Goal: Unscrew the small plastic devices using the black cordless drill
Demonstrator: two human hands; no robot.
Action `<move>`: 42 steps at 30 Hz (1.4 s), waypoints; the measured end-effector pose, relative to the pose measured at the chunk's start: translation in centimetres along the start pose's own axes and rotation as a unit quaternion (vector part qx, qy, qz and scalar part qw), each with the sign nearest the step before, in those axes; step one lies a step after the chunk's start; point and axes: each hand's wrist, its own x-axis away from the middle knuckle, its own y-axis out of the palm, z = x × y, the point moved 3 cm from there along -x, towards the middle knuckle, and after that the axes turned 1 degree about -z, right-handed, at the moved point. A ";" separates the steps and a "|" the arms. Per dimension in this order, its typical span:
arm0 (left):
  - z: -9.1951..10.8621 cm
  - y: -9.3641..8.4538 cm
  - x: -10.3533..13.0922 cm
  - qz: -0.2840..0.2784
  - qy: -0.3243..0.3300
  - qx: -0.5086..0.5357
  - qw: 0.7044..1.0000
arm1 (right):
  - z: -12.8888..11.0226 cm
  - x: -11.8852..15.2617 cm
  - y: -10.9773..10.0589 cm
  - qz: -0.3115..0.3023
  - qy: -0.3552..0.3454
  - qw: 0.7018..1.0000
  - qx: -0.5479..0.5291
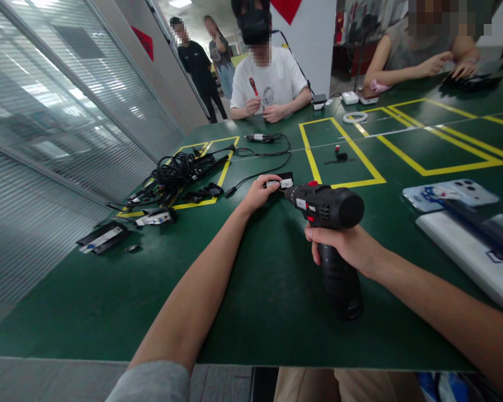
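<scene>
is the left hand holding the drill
No, the right hand grips the drill by its handle, while the left hand touches a small part.

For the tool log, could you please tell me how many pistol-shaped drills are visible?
1: the black drill held in the wearer's right hand, pointing toward the left hand.

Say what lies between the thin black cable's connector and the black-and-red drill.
In the head view, the bare left hand, touching a small black-and-white rectangular part.
</scene>
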 end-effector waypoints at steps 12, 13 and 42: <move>0.0 0.0 0.0 0.002 0.002 -0.001 1.000 | 0.1 -0.1 0.0 0.005 -0.010 1.000 -0.005; 0.0 0.0 0.0 0.002 0.001 -0.001 1.000 | 0.1 -0.1 0.0 0.004 -0.010 1.000 -0.003; -0.2 0.0 -0.1 -0.001 -0.004 0.012 1.000 | -0.3 0.0 0.2 0.004 -0.005 1.000 -0.013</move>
